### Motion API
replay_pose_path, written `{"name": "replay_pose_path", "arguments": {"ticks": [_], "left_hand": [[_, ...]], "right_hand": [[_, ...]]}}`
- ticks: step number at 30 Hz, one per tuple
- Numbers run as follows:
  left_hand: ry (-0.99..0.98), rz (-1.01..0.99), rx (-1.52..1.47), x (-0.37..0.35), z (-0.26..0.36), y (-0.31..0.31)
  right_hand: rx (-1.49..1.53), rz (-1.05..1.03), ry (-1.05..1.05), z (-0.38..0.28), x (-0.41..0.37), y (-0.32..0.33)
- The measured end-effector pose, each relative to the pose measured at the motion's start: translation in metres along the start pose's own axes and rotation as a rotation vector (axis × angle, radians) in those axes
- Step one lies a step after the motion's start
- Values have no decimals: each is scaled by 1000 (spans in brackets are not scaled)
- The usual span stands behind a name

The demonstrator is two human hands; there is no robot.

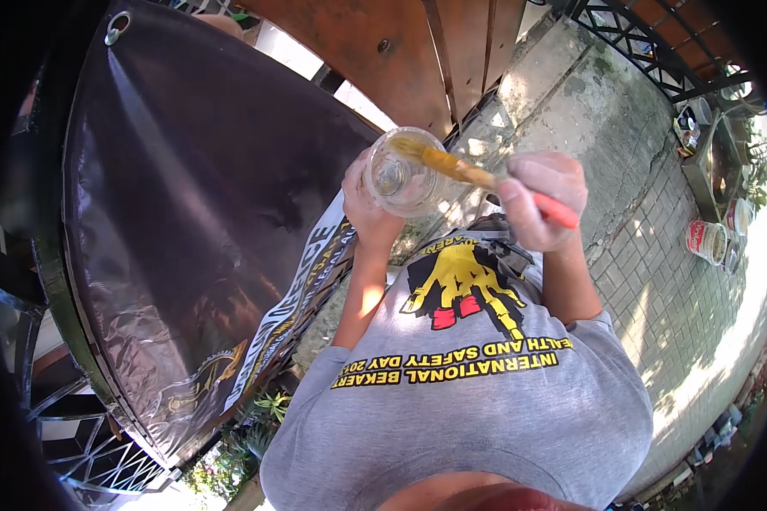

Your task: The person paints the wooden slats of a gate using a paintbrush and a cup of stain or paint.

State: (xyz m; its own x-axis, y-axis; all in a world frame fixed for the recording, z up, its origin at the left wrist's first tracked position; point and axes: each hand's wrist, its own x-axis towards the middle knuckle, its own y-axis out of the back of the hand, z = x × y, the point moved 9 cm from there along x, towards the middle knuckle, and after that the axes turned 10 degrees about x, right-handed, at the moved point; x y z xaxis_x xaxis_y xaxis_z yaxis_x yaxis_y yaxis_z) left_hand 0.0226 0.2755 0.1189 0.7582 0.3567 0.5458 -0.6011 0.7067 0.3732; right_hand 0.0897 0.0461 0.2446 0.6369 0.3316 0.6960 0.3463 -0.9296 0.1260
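My left hand (368, 204) is wrapped round a clear plastic cup (392, 198), its mouth tilted towards me. Some whitish, see-through residue shows inside the cup. In my right fist (544, 198) is a paintbrush (456, 167) with a red handle end and a yellow-stained front part. Its bristle end lies over the cup's mouth, overlapping the rim in this view. Whitish smears coat the fingers of my right hand. Both hands are held in front of my grey printed T-shirt (477, 400).
A large dark banner (204, 170) with an eyelet hangs on my left, beside metal grillwork (77, 426). Brown panels (383, 51) stand ahead. Concrete and paving (648, 264) stretch to the right, where a red-and-white bucket (705, 241) and plants stand.
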Motion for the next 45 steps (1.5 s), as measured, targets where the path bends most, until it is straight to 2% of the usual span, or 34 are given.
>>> {"name": "replay_pose_path", "arguments": {"ticks": [1, 2, 5, 9, 11, 13, 17, 21, 22, 25, 28, 31, 34, 37, 39, 41, 42, 45], "left_hand": [[20, -64, 74, 4, 2, 1], [41, -127, 148, 6, 2, 0], [-43, -52, 244, -2, 6, 3], [143, -64, 59, -9, -16, 0], [191, -75, -28, -10, -21, -4], [222, -87, -42, -11, -20, -5], [269, -97, 6, -16, -24, -2], [266, -134, 40, -20, -31, 0], [262, -136, 38, -21, -32, 0], [284, -166, 45, -21, -37, -1], [327, -113, -19, -18, -31, 1], [311, -130, -27, -17, -34, 0], [295, -153, 46, -15, -36, 0], [312, -141, 9, -17, -41, 2], [312, -145, 57, -18, -41, 3], [328, -155, 78, -20, -39, 1], [342, -160, 78, -22, -39, 0], [345, -153, 63, -25, -37, -1]], "right_hand": [[2, 37, 1, 4, -2, 8], [91, 113, -107, 16, -7, 17], [524, 316, -376, 62, -33, 32], [1059, 495, -559, 116, -49, 22], [1072, 583, -636, 136, -55, 16], [910, 577, -670, 151, -55, 11], [829, 591, -648, 156, -37, -4], [520, 356, -419, 177, -28, -27], [327, 302, -354, 161, -21, -35], [135, 202, -396, 174, -42, -68], [99, 116, -352, 161, -42, -72], [-149, -5, -351, 178, -54, -72], [-253, 45, -491, 203, -71, -64], [109, 266, -582, 201, -69, -41], [115, 302, -484, 139, -25, -25], [108, 357, -344, 121, -6, -14], [139, 372, -348, 126, -5, -16], [115, 181, -429, 134, -6, -49]]}}
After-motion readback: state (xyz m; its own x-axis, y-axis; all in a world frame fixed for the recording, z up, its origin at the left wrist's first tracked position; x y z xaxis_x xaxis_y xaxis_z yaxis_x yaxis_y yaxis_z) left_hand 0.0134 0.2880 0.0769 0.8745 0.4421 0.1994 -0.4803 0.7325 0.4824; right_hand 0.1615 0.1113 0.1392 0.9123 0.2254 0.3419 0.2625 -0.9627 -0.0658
